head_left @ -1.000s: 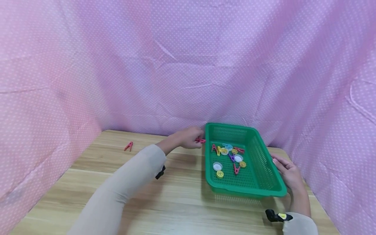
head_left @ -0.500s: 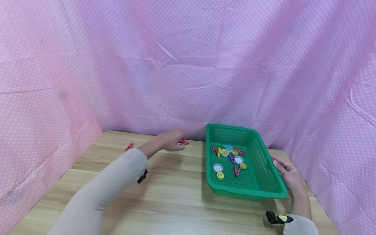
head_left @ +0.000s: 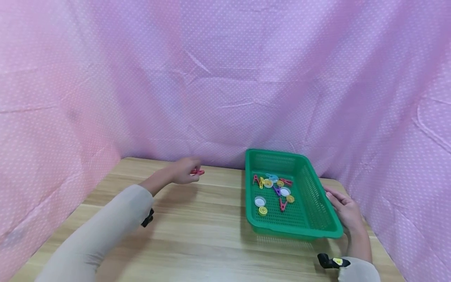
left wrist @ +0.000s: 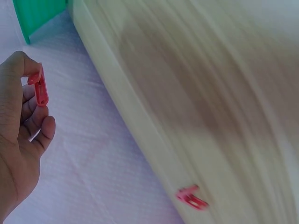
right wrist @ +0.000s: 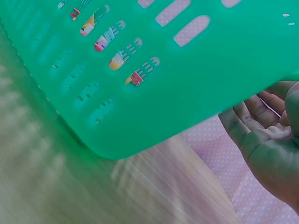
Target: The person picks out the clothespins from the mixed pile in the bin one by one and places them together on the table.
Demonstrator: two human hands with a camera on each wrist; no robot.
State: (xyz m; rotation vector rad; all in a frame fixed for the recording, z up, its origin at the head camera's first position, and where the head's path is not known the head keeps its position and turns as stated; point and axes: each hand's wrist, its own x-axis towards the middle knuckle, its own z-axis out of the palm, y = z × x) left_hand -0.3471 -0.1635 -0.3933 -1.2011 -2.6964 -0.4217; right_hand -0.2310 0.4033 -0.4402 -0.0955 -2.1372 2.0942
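Observation:
My left hand (head_left: 184,171) pinches a red clothespin (head_left: 198,172) between thumb and fingertips, over the far side of the table, left of the basket. The left wrist view shows that clothespin (left wrist: 41,88) at the fingertips, and a second red clothespin (left wrist: 191,197) lying on the table by its edge. In the head view the left arm hides this second one. At the right side of a green plastic basket (head_left: 248,199), my right hand (head_left: 349,211) holds the rim, its fingers against the outer wall. Several clothespins and bottle caps lie on the basket's floor, among them a purple clothespin (head_left: 276,190).
The wooden table (head_left: 197,239) carries the basket on its right half. Pink dotted cloth (head_left: 225,98) hangs behind and along both sides, close to the table's edges. Each wrist wears a black strap-on camera (head_left: 331,261).
My left hand has moved left, away from the basket's left rim, still with the red clothespin. My arm now covers the loose clothespin in the head view. The right hand and basket stay put.

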